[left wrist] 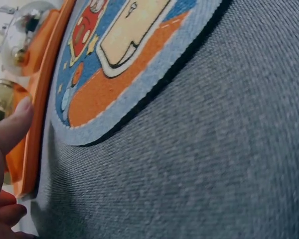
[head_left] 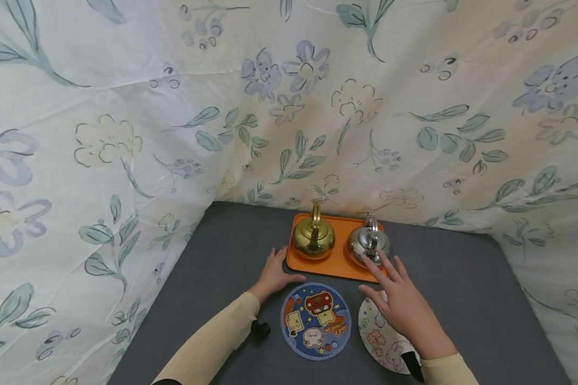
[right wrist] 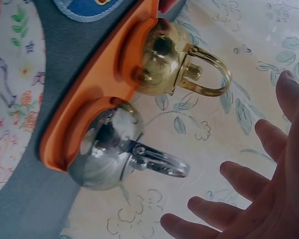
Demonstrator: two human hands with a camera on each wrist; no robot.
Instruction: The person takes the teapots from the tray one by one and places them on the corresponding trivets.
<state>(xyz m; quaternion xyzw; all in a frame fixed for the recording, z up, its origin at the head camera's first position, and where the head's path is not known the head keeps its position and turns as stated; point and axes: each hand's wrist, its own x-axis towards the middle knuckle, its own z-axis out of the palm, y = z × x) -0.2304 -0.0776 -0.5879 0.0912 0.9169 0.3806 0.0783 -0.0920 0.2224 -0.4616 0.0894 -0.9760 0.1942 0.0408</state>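
Two loose hands: left hand [head_left: 273,274] at the orange tray [head_left: 341,246], contact unclear, gold kettle [head_left: 313,240] just beyond; right hand [head_left: 407,310] spread by the silver kettle [head_left: 360,240], grey tabletop [head_left: 472,289] stretching to its right, floral mat [head_left: 378,342] partly hidden beneath.

We see pale floral-printed cloth [head_left: 173,96], lightly creased, hanging behind and along both sides of a grey worktop [head_left: 462,294].

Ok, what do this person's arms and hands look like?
The long, plain cream fabric left sleeve and matching right sleeve reach the wrists; the left hand and right hand are ungloved. A small black object shows beside the left wrist, a flat black piece at the right.
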